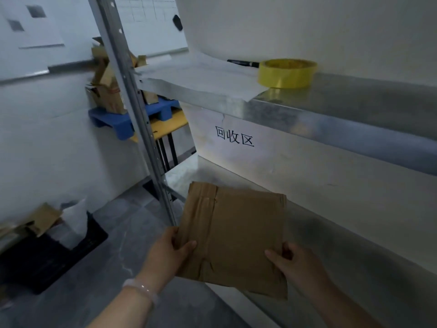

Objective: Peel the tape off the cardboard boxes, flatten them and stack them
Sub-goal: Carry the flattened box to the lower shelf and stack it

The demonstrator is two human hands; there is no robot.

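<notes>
A flattened brown cardboard box (236, 233) is held level over the front edge of the lower metal shelf (343, 233). My left hand (169, 250) grips its left edge, thumb on top and fingers underneath. My right hand (295, 263) grips its near right edge the same way. More cardboard boxes (106, 91) stand piled on a blue pallet (118, 117) at the back left.
On the upper metal shelf (331, 107) sit a yellow tape roll (287, 73), a black marker (243, 63) and a white sheet. A sign with black characters (234, 138) hangs behind the lower shelf. A black crate (59, 252) holding cardboard scraps stands on the floor at left. A shelf upright (142, 119) rises left of the box.
</notes>
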